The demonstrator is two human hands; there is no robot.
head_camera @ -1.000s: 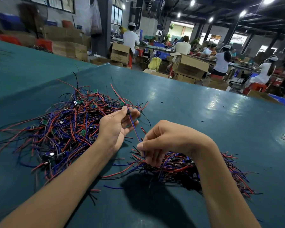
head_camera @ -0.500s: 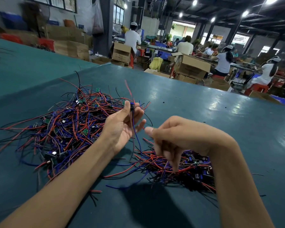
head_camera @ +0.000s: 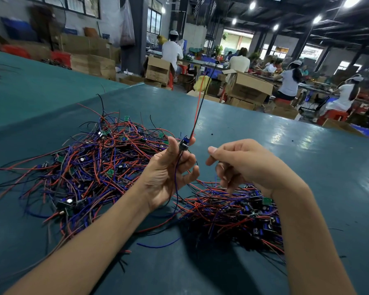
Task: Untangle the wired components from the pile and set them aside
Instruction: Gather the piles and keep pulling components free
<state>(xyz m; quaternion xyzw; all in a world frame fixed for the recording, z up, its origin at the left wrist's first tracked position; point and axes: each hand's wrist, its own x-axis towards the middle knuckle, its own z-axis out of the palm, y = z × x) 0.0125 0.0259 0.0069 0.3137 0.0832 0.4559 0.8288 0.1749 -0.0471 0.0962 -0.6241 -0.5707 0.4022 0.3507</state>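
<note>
The left hand (head_camera: 168,173), palm up and raised off the counter (head_camera: 285,145) just right of the tangled pile (head_camera: 90,167), pinches a wired component (head_camera: 183,144) between thumb and fingers. Its red and black wires stand upward; a blue one hangs down. Further right of the pile, the right hand (head_camera: 243,165) hovers with fingers curled; I cannot tell whether it grasps anything.

2 piles: left pile (head_camera: 90,167), right pile (head_camera: 228,211); 2 hands: left hand (head_camera: 168,175), right hand (head_camera: 247,165); 1 lifted component (head_camera: 183,144).
</note>
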